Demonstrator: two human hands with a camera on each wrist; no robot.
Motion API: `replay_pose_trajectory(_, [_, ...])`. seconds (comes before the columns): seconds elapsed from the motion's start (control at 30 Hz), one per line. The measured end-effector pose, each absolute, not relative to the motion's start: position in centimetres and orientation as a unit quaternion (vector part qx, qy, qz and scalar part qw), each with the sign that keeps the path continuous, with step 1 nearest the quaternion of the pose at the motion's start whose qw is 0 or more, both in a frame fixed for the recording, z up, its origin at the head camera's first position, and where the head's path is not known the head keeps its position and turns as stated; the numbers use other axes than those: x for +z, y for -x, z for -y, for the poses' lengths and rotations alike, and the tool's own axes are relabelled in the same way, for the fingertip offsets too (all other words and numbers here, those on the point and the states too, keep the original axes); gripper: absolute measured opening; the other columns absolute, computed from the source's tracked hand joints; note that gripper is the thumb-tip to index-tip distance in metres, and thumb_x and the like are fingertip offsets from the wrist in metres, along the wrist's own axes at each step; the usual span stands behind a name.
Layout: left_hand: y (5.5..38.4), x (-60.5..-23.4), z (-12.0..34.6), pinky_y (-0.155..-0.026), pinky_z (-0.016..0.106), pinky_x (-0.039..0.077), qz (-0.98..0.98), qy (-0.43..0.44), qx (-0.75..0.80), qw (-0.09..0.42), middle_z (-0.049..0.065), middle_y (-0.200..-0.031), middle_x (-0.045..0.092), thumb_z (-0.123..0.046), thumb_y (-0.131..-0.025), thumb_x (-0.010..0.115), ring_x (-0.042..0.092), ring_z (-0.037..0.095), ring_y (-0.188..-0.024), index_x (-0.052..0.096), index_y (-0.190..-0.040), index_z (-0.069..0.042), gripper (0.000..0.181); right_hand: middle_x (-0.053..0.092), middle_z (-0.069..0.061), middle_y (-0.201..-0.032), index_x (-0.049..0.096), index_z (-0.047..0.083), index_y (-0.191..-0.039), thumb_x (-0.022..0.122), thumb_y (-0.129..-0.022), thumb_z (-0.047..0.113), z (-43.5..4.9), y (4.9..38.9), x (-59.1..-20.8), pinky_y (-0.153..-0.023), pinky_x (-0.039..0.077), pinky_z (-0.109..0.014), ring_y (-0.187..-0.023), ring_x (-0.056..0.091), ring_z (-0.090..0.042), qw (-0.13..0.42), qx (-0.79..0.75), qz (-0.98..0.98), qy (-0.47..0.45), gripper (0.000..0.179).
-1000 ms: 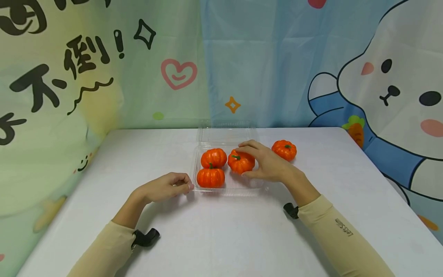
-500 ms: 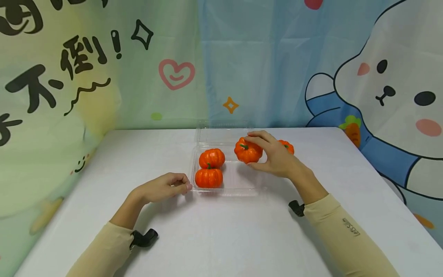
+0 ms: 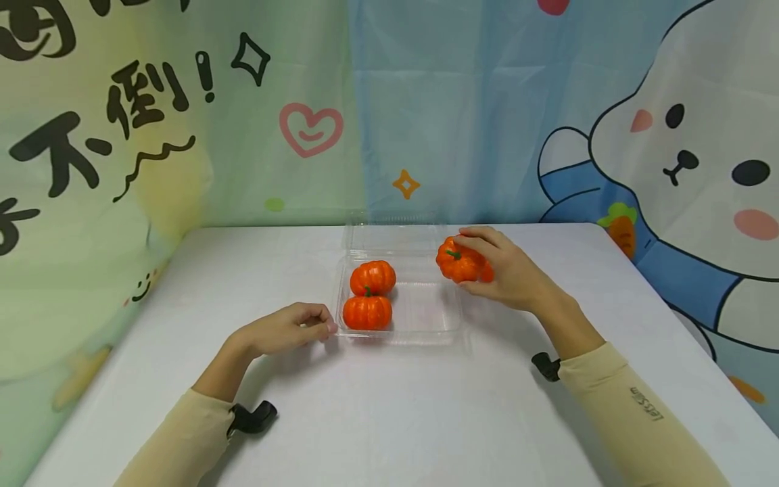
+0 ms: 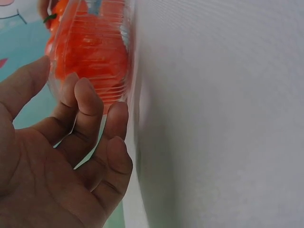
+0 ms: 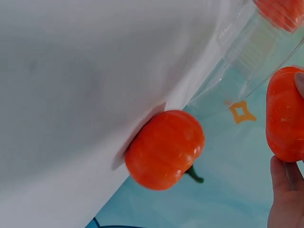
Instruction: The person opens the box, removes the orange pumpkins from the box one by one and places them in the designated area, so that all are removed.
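My right hand grips a small orange toy pumpkin with a green stem, holding it above the table just right of the clear plastic container. Another pumpkin lies on the table in the right wrist view; in the head view the hand and held pumpkin mostly hide it. Inside the container's left side sit a rear pumpkin and a front pumpkin. My left hand is at the container's front left corner, its loosely bent fingers against the ribbed wall without closing round it.
The container's clear lid stands opened behind its base. A white cloth covers the table, which ends at a printed curtain. Black wrist cameras sit on both sleeves.
My right hand has lifted the pumpkin out of the container's right side and carried it rightward and back, over the pumpkin on the table. My left hand has stayed in place.
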State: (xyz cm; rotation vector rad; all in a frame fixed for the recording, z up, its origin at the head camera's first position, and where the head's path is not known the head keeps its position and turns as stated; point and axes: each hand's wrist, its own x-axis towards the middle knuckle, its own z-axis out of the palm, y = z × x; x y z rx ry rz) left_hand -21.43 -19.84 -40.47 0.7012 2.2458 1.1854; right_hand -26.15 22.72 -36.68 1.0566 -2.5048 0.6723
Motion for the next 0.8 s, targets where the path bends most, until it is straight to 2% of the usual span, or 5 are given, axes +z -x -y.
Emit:
replay_pose_trajectory(0.5, [21.5, -40.1, 19.9, -0.075, 0.028, 0.044, -0.826, -0.254, 0.432, 0.257, 0.013, -0.096, 0.062, -0.025, -0.104, 0.057, 0.053, 0.026, -0.09, 0.064, -0.107, -0.002, 0.024, 0.048, -0.016, -0.147, 0.056, 0.006, -0.144, 0.091, -0.077, 0.011, -27.4, 25.9, -36.4, -0.1, 0.049, -0.059, -0.134, 0.049, -0.039, 0.186, 0.245, 0.905, -0.293, 0.076])
replay_pose_trajectory(0.8, [21.5, -40.0, 19.9, -0.074, 0.027, 0.043, -0.825, -0.256, 0.433, 0.258, 0.014, -0.096, 0.062, -0.024, -0.104, 0.057, 0.052, 0.024, -0.087, 0.064, -0.107, -0.002, 0.023, 0.045, -0.017, -0.15, 0.053, 0.005, -0.146, 0.088, -0.081, 0.012, -29.5, 25.5, -37.1, -0.1, 0.049, -0.06, -0.134, 0.048, -0.04, 0.161, 0.233, 0.924, -0.256, 0.074])
